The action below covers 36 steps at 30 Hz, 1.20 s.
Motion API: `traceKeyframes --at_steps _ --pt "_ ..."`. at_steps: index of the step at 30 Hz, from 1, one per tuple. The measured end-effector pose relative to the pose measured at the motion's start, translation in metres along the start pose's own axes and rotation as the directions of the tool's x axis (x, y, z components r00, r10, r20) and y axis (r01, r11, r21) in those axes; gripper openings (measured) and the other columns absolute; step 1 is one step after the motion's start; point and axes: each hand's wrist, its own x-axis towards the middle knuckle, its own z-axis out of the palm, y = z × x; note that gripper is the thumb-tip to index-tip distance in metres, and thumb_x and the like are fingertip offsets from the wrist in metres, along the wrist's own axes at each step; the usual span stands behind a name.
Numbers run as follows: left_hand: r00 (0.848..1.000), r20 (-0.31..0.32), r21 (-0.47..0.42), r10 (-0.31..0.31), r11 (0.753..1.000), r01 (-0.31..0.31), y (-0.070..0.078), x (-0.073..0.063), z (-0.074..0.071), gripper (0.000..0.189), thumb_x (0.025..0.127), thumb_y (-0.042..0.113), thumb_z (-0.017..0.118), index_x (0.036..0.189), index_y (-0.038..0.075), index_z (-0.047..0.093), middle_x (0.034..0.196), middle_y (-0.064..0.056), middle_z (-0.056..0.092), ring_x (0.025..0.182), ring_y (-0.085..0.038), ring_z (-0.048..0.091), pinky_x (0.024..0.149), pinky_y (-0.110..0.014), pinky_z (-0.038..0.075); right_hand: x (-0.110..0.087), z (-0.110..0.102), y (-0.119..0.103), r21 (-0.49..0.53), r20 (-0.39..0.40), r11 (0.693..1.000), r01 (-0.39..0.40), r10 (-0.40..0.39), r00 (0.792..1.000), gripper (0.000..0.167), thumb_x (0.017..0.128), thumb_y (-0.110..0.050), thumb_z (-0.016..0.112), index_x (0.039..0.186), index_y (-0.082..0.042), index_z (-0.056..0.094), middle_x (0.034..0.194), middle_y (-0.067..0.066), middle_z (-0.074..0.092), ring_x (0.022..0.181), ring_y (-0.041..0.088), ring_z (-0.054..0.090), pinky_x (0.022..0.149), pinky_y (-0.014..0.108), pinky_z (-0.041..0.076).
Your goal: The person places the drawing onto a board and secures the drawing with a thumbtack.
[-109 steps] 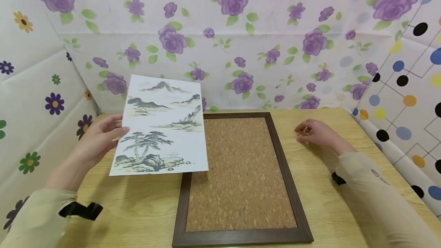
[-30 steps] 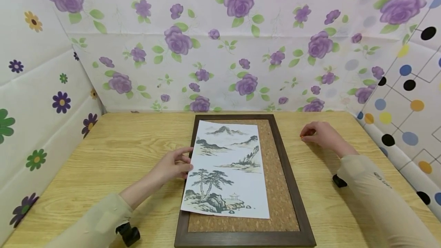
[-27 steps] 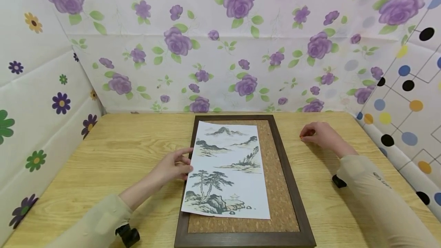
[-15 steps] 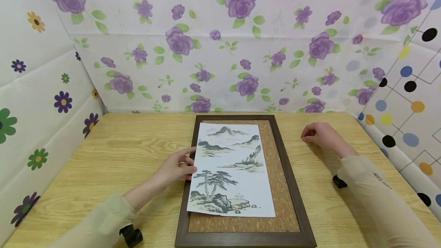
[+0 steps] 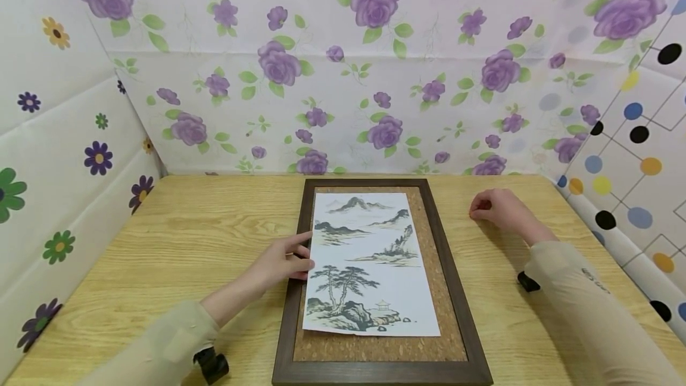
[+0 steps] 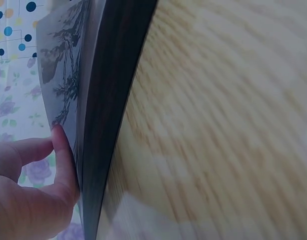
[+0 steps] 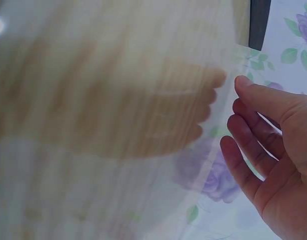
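A landscape sheet (image 5: pixel 367 282) is lying over a corkboard (image 5: pixel 383 350), inside its dark wooden frame (image 5: pixel 386 372), and is leaving cork showing along the right side and the near end. Its near-left corner is curling slightly up. Mountains, pines and a small pavilion are facing upward in ink tones. The left grip (image 5: pixel 283 262) is pinching the sheet's left edge; the thumb is showing on top, while the other fingertips are partly disappearing under the paper, so I am not making out how they are lying.

The right grip (image 5: pixel 498 210) is hovering well apart from the sheet, just off the bench (image 5: pixel 225 213), to the right of the frame. It is hanging released, fingers loosely curled; seen from the head, its fingertips are blending into shadow, and a faint reddish spot there is staying too small to identify. From the right wrist, a blurred reflection of the fingers is showing on the glossy surface.

Both sleeves (image 5: pixel 584 299) are running out of sight. In the left wrist view the sheet is appearing steeply foreshortened, and the frame is being cut off at top and bottom.
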Motion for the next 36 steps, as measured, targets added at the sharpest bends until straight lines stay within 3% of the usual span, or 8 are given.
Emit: traceKeyframes --at_steps 14,20,36 --pt "1.000 -0.003 0.011 -0.005 1.000 0.005 -0.004 0.006 0.006 0.067 0.093 0.004 0.064 0.153 0.000 0.033 0.109 -0.017 0.060 0.085 -0.013 0.068 0.078 -0.032 0.063 0.013 -0.009 -0.015 0.001 -0.082 0.995 0.098 -0.097 0.992 0.007 0.090 -0.014 0.072 0.085 -0.010 0.073 0.082 0.003 0.071 0.076 0.014 0.062 0.069 0.026 0.052" --pt "1.000 -0.015 0.019 -0.007 1.000 0.007 -0.004 0.005 0.008 0.066 0.093 0.004 0.064 0.152 0.000 0.035 0.107 -0.015 0.061 0.086 -0.013 0.068 0.079 -0.032 0.062 0.020 -0.015 -0.028 0.007 -0.065 0.996 0.094 -0.093 0.994 0.007 0.092 -0.017 0.070 0.090 -0.011 0.072 0.087 0.003 0.070 0.080 0.015 0.062 0.072 0.032 0.051" --pt "0.999 0.029 0.017 -0.039 0.999 0.039 0.000 0.007 0.006 0.069 0.094 0.006 0.064 0.154 0.002 0.030 0.105 -0.012 0.059 0.090 -0.014 0.068 0.082 -0.033 0.062 0.049 -0.026 -0.063 0.048 -0.099 0.989 0.143 -0.138 0.986 0.005 0.092 -0.015 0.070 0.090 -0.011 0.073 0.087 0.007 0.071 0.080 0.018 0.062 0.073 0.033 0.050"
